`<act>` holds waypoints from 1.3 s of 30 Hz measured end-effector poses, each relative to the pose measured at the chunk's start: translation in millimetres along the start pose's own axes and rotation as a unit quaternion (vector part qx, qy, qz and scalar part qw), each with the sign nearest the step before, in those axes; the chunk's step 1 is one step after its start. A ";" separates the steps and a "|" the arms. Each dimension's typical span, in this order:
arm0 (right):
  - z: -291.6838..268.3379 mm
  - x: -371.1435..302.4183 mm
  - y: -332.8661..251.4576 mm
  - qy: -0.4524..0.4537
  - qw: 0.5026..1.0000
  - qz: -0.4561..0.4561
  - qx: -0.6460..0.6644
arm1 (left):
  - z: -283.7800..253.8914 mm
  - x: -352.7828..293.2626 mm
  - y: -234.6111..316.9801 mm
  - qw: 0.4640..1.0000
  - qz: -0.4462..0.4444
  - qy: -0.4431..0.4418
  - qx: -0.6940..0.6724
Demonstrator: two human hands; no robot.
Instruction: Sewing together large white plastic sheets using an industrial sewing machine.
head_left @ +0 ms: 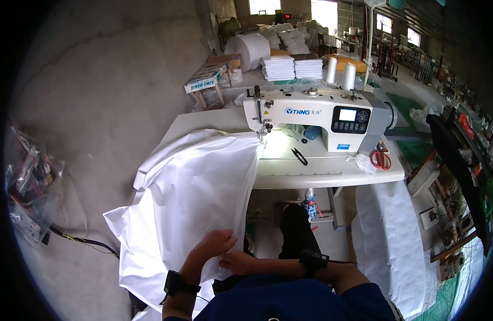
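A large sheet of white fabric (198, 176) drapes off the left of the sewing table (300, 181) and down over my lap. Its upper right corner lies beneath the needle area of a white sewing machine (281, 111), where a lamp shines. My left hand (217, 243) is closed on the fabric's right edge, low down near my lap. Just below and to the right, my right hand (238, 263) is also closed at that same edge, its fingertips partly hidden. Both hands are well below the machine, close to each other.
Black thread snips (299, 156) and red-handled scissors (381, 160) lie on the table. Two white thread cones (348, 76) stand behind the machine. More white material (388, 230) hangs at the right. A plastic bag (32, 171) lies on the floor at left, near a black cable (86, 239).
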State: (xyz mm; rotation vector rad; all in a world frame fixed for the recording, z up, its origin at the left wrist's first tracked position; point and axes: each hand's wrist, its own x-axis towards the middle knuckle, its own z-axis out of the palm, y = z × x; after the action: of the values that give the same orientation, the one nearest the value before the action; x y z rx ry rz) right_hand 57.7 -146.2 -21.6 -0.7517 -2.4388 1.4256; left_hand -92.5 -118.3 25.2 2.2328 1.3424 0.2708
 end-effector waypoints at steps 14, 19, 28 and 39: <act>-30.6 23.2 65.1 0.340 0.929 0.106 0.099 | -0.5 -37.9 40.2 0.961 -0.113 0.213 0.132; -46.5 19.4 36.7 0.338 0.920 0.110 0.163 | -25.2 -42.2 32.6 0.944 0.047 0.236 0.225; -74.2 -49.9 -20.7 0.235 0.949 0.130 0.166 | -30.5 0.8 53.3 0.986 0.150 0.052 -0.049; -59.8 -44.8 23.4 0.062 0.996 0.068 -0.012 | 16.7 44.9 44.8 0.954 -0.077 0.161 -0.241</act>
State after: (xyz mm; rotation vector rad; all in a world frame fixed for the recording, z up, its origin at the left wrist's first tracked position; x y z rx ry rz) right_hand 128.6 -115.9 -8.5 -0.9970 -2.3532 1.3535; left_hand -29.3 -101.7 30.5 1.7153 1.4184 0.8383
